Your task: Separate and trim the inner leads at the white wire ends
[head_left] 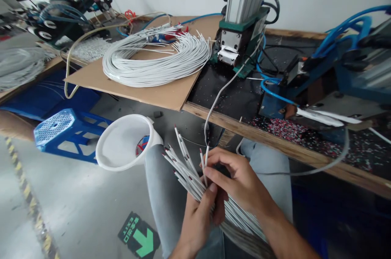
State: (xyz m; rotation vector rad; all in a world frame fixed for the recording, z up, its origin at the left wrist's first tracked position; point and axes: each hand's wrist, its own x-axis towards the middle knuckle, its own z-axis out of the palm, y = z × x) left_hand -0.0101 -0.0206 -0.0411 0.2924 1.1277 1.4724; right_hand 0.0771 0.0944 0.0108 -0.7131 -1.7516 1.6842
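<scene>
A bundle of white cables (191, 179) lies across my lap, its ends fanned out up and to the left, several with dark red tips. My left hand (200, 214) is closed round the bundle, with the thumb on top. Just above it, my right hand (235, 177) pinches one white cable (206, 161) between thumb and fingertips. That cable's end points upward, apart from the fan. The rest of the bundle runs under my right forearm toward the bottom edge.
On a cardboard sheet (146, 94) lies a big coil of white cable (152, 69). A pneumatic machine (233, 31) stands behind the bench edge (275, 137), another machine (336, 80) at right. A white bucket (122, 145) and a blue stool (70, 132) are on the left.
</scene>
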